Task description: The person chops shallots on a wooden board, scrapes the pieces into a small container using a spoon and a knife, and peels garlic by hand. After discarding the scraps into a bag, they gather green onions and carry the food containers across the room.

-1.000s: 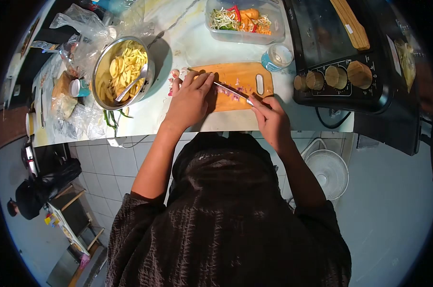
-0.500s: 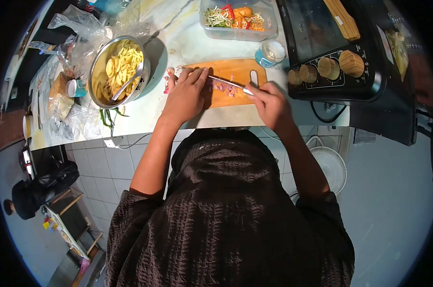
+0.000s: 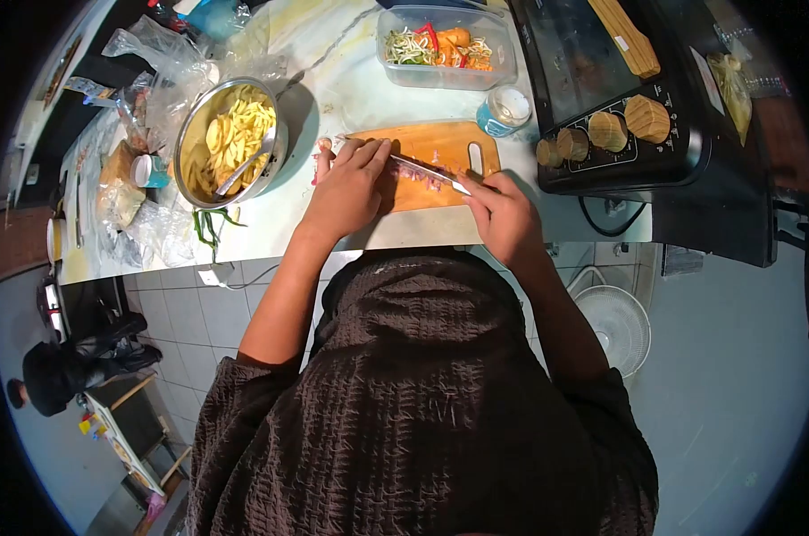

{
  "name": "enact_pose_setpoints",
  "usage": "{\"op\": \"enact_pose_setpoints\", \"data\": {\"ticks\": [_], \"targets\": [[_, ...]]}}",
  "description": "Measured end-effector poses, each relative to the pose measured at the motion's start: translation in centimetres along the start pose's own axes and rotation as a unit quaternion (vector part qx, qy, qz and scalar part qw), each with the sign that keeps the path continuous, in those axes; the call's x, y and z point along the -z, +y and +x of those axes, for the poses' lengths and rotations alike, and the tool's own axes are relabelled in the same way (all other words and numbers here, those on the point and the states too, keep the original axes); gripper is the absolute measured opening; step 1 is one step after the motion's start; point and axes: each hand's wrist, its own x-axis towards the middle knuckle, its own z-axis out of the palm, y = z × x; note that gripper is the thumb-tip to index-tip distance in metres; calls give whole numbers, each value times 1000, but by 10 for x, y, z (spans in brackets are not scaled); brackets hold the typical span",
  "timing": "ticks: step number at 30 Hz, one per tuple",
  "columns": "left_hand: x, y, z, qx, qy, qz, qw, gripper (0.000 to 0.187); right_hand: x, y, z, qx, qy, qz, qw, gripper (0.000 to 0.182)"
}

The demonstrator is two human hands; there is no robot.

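Note:
A wooden cutting board [image 3: 422, 135] lies on the counter, with chopped reddish-purple pieces [image 3: 431, 176] on it. My right hand [image 3: 504, 217] is closed round the handle of a knife [image 3: 421, 167], whose blade slants across the board to the left. My left hand [image 3: 346, 190] rests on the board's left part, fingers stretched out and close together, its fingertips by the knife's tip end. Whether anything lies under its palm is hidden. Small reddish bits [image 3: 320, 156] sit beside its thumb.
A steel bowl [image 3: 183, 161] of yellow slices with a spoon stands left, near green chillies [image 3: 206, 229] and plastic bags [image 3: 154, 54]. Behind the board are a plastic container [image 3: 445, 78] and a jar [image 3: 503, 112]. A black oven [image 3: 690, 165] stands right. Another person [image 3: 52, 375] is far left.
The camera view has shifted slightly. The knife and my right hand sit a little lower against the board, and my left thumb is spread further out.

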Motion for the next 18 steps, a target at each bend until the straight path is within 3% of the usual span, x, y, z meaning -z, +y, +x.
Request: {"op": "enact_pose_setpoints", "data": {"ticks": [18], "targets": [[-3, -3, -1, -19, 2, 21, 1000, 75, -21, 10, -15, -2, 28, -5, 1000, 31]]}}
